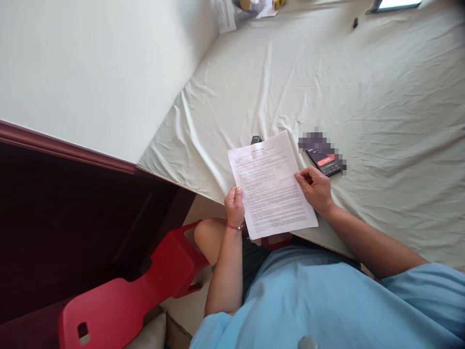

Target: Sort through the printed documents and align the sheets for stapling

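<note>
Between my two hands is a stack of printed sheets (272, 189), white with dense lines of dark text too small to read. My left hand (234, 207), with a red string bracelet at the wrist, is closed on the left edge of the sheets. On the opposite edge, my right hand (315, 190) pinches the paper between thumb and fingers. The sheets tilt over the near edge of the table. Just beyond my right hand lies a phone (329, 167) with its screen lit, partly blurred out. A small black object (256, 139) shows behind the top edge of the paper.
A wrinkled pale cloth (392, 121) covers the table. At the far side are a lit screen (397, 4), a small dark item (355, 22) and a yellow object (278, 4) beside papers. A white wall borders the left. A red plastic chair (119, 305) stands lower left.
</note>
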{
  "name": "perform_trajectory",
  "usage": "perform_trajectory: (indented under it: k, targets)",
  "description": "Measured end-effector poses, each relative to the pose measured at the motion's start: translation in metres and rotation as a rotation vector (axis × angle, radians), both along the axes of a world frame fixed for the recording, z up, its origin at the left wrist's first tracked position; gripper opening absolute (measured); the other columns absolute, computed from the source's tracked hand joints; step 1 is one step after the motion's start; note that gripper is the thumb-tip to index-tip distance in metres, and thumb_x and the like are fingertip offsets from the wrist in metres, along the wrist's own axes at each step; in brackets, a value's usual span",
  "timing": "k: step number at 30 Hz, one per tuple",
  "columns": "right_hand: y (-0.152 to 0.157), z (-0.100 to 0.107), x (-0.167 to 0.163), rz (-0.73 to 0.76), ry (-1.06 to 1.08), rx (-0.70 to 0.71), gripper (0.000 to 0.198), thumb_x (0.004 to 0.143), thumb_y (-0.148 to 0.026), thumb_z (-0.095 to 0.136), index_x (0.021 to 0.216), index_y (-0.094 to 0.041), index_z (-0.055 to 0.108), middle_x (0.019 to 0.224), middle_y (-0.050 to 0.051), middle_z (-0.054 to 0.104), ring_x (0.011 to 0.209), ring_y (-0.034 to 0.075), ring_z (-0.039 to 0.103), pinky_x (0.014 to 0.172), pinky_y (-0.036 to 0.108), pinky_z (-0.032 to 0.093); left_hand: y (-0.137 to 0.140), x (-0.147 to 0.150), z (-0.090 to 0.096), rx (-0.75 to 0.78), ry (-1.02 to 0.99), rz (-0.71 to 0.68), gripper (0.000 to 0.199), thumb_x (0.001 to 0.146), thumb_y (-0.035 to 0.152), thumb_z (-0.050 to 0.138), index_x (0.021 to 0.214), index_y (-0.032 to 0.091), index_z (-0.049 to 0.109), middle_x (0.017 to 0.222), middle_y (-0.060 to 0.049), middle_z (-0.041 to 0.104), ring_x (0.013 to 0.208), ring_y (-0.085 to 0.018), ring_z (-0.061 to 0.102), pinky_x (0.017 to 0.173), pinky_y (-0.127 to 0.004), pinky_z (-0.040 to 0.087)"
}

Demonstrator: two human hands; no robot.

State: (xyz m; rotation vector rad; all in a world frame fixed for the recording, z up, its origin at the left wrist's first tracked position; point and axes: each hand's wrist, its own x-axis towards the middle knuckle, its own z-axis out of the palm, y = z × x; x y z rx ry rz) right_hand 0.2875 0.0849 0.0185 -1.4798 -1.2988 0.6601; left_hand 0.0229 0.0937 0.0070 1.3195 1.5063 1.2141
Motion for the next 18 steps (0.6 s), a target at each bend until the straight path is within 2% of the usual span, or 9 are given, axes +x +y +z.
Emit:
perform_trajectory:
  k: [4,8,10,14,18]
  targets:
    - [-0.001,0.000,0.001,-0.055,-0.074,0.024,0.018,0.093,-0.040,0.063,0.099,-0.023,0.064,0.071,-0.003,0.059,0.059,0.014,0.052,0.065,0.031,0.046,0.003,0.003,0.003,0.002,0.160,0.021,0.041,0.100,0.049,0.046,0.072,0.020,0.044,0.067,0.001,0.041,0.064,-0.013,0.037,0.062,-0.026,0.032]
    - [-0.002,0.002,0.003,-0.056,-0.071,-0.034,0.025,0.093,-0.045,0.062,0.082,-0.024,0.059,0.070,-0.001,0.064,0.061,0.016,0.057,0.063,0.031,0.046,0.004,0.009,0.010,0.007,0.255,0.049,0.037,0.099,0.045,0.048,0.071,0.020,0.046,0.064,0.002,0.044,0.063,-0.014,0.039,0.063,-0.026,0.033]
    - [-0.002,0.003,0.003,-0.037,-0.129,-0.029,0.027,0.096,-0.046,0.059,0.081,-0.024,0.061,0.071,0.001,0.065,0.064,0.017,0.059,0.065,0.031,0.046,0.004,0.011,0.012,0.011,0.295,0.061,0.035,0.098,0.042,0.049,0.071,0.020,0.047,0.063,0.002,0.045,0.062,-0.014,0.040,0.063,-0.026,0.032]
    - [-0.002,0.006,0.005,-0.041,-0.307,0.071,0.026,0.101,-0.041,0.052,0.092,-0.024,0.070,0.088,0.006,0.070,0.082,0.022,0.065,0.076,0.035,0.049,0.003,0.015,0.012,0.027,0.407,0.099,0.033,0.099,0.036,0.047,0.070,0.020,0.046,0.061,0.002,0.046,0.062,-0.014,0.041,0.064,-0.026,0.031]
    - [-0.002,0.009,0.004,-0.057,-0.375,0.163,0.025,0.101,-0.035,0.050,0.100,-0.024,0.073,0.096,0.009,0.069,0.094,0.025,0.063,0.089,0.041,0.051,0.003,0.016,0.011,0.025,0.457,0.095,0.032,0.101,0.034,0.043,0.071,0.020,0.045,0.062,0.002,0.047,0.064,-0.014,0.042,0.066,-0.026,0.031]
